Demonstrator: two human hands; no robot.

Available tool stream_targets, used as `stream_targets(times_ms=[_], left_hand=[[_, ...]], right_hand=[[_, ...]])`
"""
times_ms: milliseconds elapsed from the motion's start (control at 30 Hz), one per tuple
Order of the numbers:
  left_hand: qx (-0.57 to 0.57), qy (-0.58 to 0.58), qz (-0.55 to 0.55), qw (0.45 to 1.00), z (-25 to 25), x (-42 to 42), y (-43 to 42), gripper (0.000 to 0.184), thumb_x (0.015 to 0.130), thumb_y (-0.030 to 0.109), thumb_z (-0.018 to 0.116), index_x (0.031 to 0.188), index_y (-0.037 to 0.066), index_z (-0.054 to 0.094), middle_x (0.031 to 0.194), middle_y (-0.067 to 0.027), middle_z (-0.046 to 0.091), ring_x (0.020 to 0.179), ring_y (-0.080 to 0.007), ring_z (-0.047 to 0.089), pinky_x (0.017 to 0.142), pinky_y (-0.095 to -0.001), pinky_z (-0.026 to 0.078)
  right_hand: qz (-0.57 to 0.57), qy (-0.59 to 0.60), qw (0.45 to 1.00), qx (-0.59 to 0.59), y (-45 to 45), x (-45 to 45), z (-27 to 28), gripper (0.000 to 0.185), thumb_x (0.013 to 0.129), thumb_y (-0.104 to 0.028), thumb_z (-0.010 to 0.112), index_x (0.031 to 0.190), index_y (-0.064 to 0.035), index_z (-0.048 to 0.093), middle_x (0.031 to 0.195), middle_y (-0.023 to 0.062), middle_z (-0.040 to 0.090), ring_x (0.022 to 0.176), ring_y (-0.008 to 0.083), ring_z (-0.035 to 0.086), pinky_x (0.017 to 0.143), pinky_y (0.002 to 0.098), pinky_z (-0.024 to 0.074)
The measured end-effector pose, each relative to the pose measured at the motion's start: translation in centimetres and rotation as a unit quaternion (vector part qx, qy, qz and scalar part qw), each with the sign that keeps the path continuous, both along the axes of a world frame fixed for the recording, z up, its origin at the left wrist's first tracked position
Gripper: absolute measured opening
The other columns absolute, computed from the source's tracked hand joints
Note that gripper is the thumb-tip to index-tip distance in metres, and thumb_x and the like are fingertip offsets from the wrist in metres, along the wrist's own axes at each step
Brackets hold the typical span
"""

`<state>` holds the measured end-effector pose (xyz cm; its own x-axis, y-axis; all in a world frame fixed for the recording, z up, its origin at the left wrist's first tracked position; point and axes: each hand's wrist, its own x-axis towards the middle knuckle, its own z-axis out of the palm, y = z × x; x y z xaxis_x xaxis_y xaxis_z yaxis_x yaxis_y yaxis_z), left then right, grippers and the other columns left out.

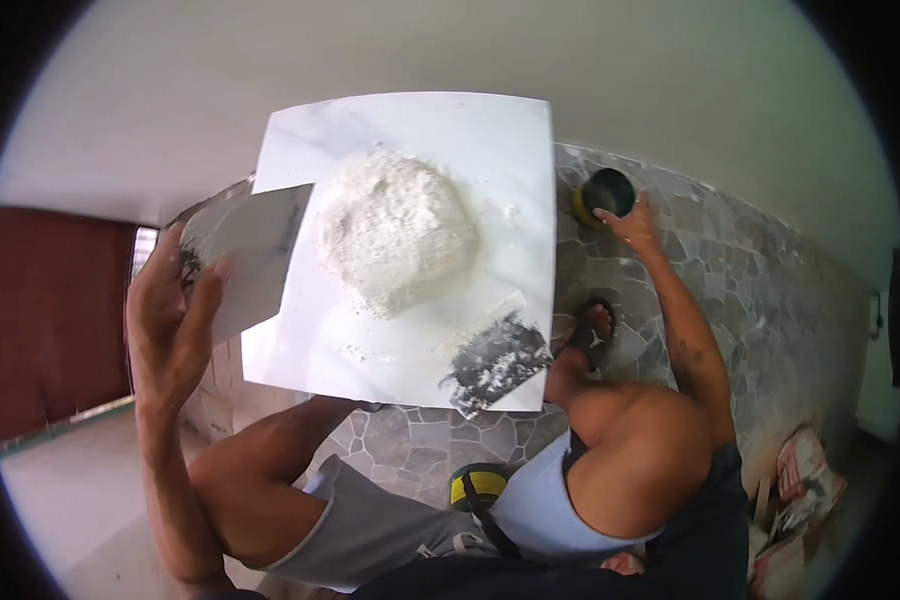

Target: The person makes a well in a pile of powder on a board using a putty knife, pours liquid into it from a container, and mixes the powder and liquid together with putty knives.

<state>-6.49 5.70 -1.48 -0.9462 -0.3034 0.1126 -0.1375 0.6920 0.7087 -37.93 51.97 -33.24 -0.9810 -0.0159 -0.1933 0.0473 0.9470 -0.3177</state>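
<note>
My left hand grips a flat, grey, rectangular plate with dark smudges near the thumb; it overlaps the left edge of a white board. On the board sits a broad mound of white powder. Near the board's lower right corner lies a second flat piece, blackened and dusted with white. Over to the right, my right hand has its fingers hooked over the rim of a small round container, dark inside and yellowish outside. Its contents are hard to make out.
Stone-patterned tiles cover the floor around the board, up to a pale wall. A black and yellow object sits between my legs. Torn sacks lie at lower right. A dark red panel stands at left.
</note>
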Motion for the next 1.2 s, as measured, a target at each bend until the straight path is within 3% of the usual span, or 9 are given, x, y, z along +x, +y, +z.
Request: stream_targets(times_ms=[33,100,200,433,700,933,1033,1200], left_hand=[[-0.003,-0.016,0.002,1.0,-0.1,0.1,-0.5,0.03,0.097,0.009,0.061,0.123,-0.005,0.059,0.105,-0.0081,0.067,0.097,-0.0117,0.06,0.087,-0.0273,0.048],[0.007,-0.037,0.016,0.999,0.0,0.1,-0.9,0.032,0.098,0.01,0.06,0.126,-0.006,0.058,0.11,-0.0076,0.067,0.101,-0.0119,0.06,0.091,-0.0277,0.048],[0.069,0.02,0.048,0.996,-0.5,-0.5,-0.6,0.032,0.095,0.007,0.064,0.122,-0.008,0.058,0.102,-0.0112,0.068,0.092,-0.0118,0.062,0.082,-0.0274,0.05],[0.02,0.011,0.055,0.998,-0.1,-0.8,-0.7,0.029,0.095,0.013,0.064,0.116,-0.007,0.061,0.092,-0.009,0.068,0.083,-0.0104,0.062,0.075,-0.0266,0.05],[-0.05,0.03,0.078,0.995,0.0,-0.3,-2.1,0.027,0.095,0.019,0.064,0.106,-0.005,0.063,0.072,-0.0055,0.059,0.064,-0.0081,0.05,0.058,-0.0277,0.043],[-0.026,0.093,0.069,0.993,-0.1,0.3,-2.3,0.027,0.096,0.022,0.062,0.105,-0.003,0.062,0.068,-0.0049,0.054,0.061,-0.0108,0.046,0.056,-0.0306,0.04],[-0.035,0.064,0.078,0.994,-0.2,0.6,-3.1,0.028,0.096,0.022,0.062,0.107,-0.004,0.061,0.069,-0.0077,0.054,0.063,-0.0136,0.047,0.059,-0.0328,0.042],[-0.042,0.074,0.091,0.992,-0.1,0.5,-3.5,0.028,0.094,0.021,0.061,0.107,-0.004,0.061,0.075,-0.0181,0.061,0.068,-0.0263,0.056,0.067,-0.0404,0.046]], right_hand=[[0.008,-0.006,1.0,-0.002,-1.1,-0.6,-0.1,0.132,0.066,-0.063,0.083,0.152,0.011,0.015,0.155,0.0347,0.024,0.146,0.0438,0.025,0.12,0.0455,0.0255],[0.038,-0.008,0.999,0.035,-2.3,-1.6,-0.6,0.134,0.065,-0.062,0.083,0.153,0.0091,0.012,0.153,0.037,0.025,0.144,0.0453,0.029,0.116,0.0471,0.0324],[0.044,-0.01,0.998,0.051,-2.8,-2.9,-1.5,0.135,0.064,-0.062,0.084,0.154,0.007,0.011,0.151,0.0372,0.028,0.141,0.0474,0.033,0.113,0.0483,0.0367],[0.019,0.013,0.998,0.057,-2.9,-3.3,-2.7,0.127,0.066,-0.056,0.084,0.152,0.0079,0.016,0.146,0.0357,0.036,0.136,0.048,0.039,0.111,0.0489,0.0395],[0.041,0.042,0.996,0.063,-1.6,-1.3,-1.6,0.115,0.067,-0.047,0.085,0.146,0.0125,0.029,0.14,0.0332,0.044,0.132,0.046,0.044,0.108,0.047,0.0425],[0.145,0.049,0.984,0.09,0.2,3.5,12.0,0.104,0.065,-0.043,0.086,0.139,0.0137,0.04,0.135,0.0318,0.05,0.126,0.0425,0.051,0.106,0.0451,0.0442],[0.191,0.067,0.977,0.066,-0.5,6.0,20.0,0.096,0.065,-0.042,0.086,0.135,0.0125,0.046,0.131,0.0297,0.054,0.123,0.0393,0.055,0.106,0.0432,0.0441],[0.259,0.026,0.965,0.024,-6.0,11.0,33.5,0.09,0.066,-0.038,0.085,0.133,0.0101,0.051,0.122,0.0256,0.062,0.114,0.0344,0.062,0.102,0.0399,0.0474]])
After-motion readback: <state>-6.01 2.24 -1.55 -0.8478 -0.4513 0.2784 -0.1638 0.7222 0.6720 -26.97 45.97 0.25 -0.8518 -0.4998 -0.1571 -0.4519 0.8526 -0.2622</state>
